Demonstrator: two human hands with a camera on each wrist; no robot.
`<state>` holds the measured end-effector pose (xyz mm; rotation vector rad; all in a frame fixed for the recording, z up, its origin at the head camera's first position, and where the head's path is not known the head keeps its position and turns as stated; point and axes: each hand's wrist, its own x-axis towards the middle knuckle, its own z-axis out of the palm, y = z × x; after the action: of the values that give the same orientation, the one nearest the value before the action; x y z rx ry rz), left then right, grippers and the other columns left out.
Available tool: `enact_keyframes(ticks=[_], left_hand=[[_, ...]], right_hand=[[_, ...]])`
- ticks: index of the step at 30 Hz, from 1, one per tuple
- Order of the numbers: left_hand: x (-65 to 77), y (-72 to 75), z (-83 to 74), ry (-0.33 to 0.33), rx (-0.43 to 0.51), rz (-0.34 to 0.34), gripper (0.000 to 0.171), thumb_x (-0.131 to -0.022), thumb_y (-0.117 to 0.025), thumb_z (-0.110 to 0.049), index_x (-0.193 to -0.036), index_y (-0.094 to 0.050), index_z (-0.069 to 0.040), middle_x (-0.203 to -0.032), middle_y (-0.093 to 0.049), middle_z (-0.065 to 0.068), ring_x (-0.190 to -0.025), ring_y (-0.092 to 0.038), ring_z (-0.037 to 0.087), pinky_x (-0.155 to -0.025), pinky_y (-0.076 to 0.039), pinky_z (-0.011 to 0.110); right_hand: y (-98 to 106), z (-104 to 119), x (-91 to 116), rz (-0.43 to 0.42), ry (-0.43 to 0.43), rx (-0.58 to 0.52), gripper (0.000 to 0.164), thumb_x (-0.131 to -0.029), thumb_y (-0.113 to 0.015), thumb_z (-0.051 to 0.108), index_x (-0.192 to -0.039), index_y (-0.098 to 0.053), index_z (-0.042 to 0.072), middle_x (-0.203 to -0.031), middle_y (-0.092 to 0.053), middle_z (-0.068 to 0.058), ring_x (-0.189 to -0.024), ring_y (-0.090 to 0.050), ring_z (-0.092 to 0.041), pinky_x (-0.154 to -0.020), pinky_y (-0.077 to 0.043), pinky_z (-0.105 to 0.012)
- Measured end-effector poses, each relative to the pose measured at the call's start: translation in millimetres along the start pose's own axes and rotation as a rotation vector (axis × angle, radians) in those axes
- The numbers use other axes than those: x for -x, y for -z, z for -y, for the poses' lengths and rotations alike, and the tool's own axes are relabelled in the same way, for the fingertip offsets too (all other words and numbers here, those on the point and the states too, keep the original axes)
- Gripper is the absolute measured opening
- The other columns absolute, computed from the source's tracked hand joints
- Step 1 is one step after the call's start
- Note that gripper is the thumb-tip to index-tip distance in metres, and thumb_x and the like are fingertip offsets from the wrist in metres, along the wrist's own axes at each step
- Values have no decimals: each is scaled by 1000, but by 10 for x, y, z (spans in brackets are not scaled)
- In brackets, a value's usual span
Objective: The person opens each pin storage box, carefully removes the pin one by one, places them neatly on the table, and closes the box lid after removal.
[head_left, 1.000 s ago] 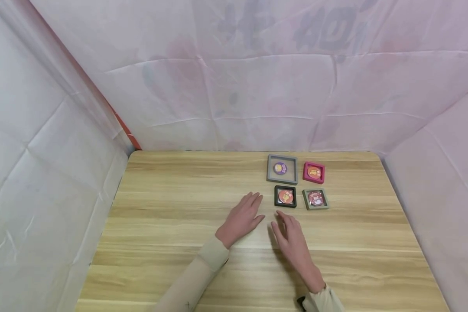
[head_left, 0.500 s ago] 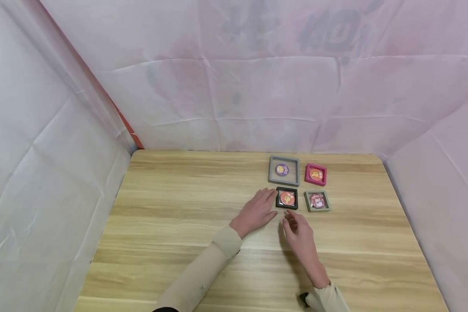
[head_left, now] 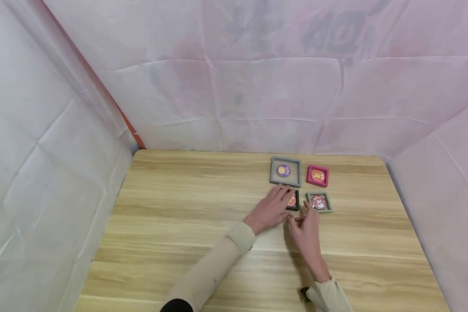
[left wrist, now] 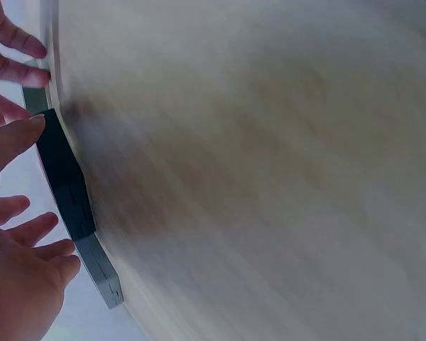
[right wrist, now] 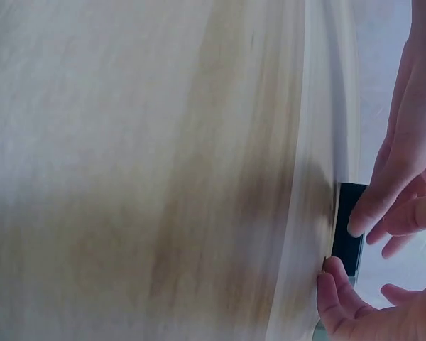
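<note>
My left hand (head_left: 269, 210) lies over the left part of a small square black frame (head_left: 297, 200) with a round orange badge inside, hiding much of it. Its thumb reaches the frame's near side in the left wrist view, and the fingers spread loosely past its left end. Close to the frame's near right corner is my right hand (head_left: 307, 229), index finger stretched toward a grey-green frame (head_left: 329, 209) with a dark red badge. The right hand's other fingers bend loosely near the thumb. In the right wrist view, fingertips sit right at the black frame's (right wrist: 351, 206) lower edge.
Behind the black frame stands a larger grey frame (head_left: 272, 170) with a purple round badge. To its right is a magenta frame (head_left: 309, 175) with an orange badge. Pale cloth walls (head_left: 257, 86) enclose the wooden table (head_left: 171, 195) at the back and sides.
My left hand has moved right from the bare table onto the black frame. The right hand has shifted slightly right and forward, its index finger now stretched out. The frames keep their arrangement.
</note>
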<state>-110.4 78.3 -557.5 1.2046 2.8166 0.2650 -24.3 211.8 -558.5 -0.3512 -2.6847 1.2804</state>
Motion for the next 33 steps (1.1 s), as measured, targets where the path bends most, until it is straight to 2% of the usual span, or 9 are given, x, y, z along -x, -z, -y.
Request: enact_keyframes(ticks=[7, 11, 17, 21, 24, 28, 33], left_hand=[[-66, -29, -57, 9, -62, 22, 73, -103, -55, -38, -162, -24, -8, -168, -31, 17, -157, -24, 34, -131, -23, 46], [-95, -45, -67, 19, -75, 26, 72, -103, -56, -35, -162, -24, -9, -167, -33, 17, -156, -27, 35, -130, -25, 46], [-116, -43, -78, 21, -63, -5, 66, -104, -56, -27, -161, -27, -9, -163, -39, 17, -153, -32, 33, -130, -26, 44], [-98, -53, -64, 2, -79, -43, 60, -105, -53, -24, -159, -31, -8, -158, -45, 18, -148, -40, 31, -129, -28, 42], [-72, -44, -51, -7, -100, -63, 62, -103, -56, -24, -159, -33, -9, -153, -48, 18, -143, -44, 29, -128, -30, 41], [-25, -11, -39, -5, -100, -60, 67, -99, -62, -24, -158, -34, -8, -149, -50, 18, -139, -46, 28, -127, -33, 41], [39, 25, -21, -3, -81, -72, 64, -100, -61, -23, -157, -36, -8, -147, -52, 18, -137, -49, 28, -126, -35, 40]], right_hand=[[-3, 3, -55, 59, -24, 28, 75, -95, -62, 9, -157, -24, -7, -119, -55, -26, -90, -55, -28, -72, -48, -30], [-6, 4, -79, 98, -40, 35, 75, -95, -61, 9, -158, -22, -8, -117, -57, -25, -90, -54, -29, -72, -46, -32], [-24, 7, -115, 101, -9, 31, 71, -93, -62, 5, -155, -30, -7, -117, -60, -25, -87, -54, -30, -69, -45, -31], [-38, 25, -110, 103, 0, 18, 71, -92, -63, 4, -154, -31, -8, -125, -59, -28, -87, -55, -30, -69, -45, -30], [-48, 38, -98, 109, 0, 15, 71, -92, -63, 5, -154, -30, -8, -132, -57, -30, -88, -56, -31, -70, -46, -32], [-55, 52, -78, 125, -2, -3, 70, -94, -62, 6, -155, -30, -7, -142, -52, -32, -97, -57, -36, -79, -51, -41], [-64, 75, -41, 153, -23, -55, 68, -96, -58, 5, -156, -28, -5, -152, -44, -33, -113, -58, -43, -95, -53, -55]])
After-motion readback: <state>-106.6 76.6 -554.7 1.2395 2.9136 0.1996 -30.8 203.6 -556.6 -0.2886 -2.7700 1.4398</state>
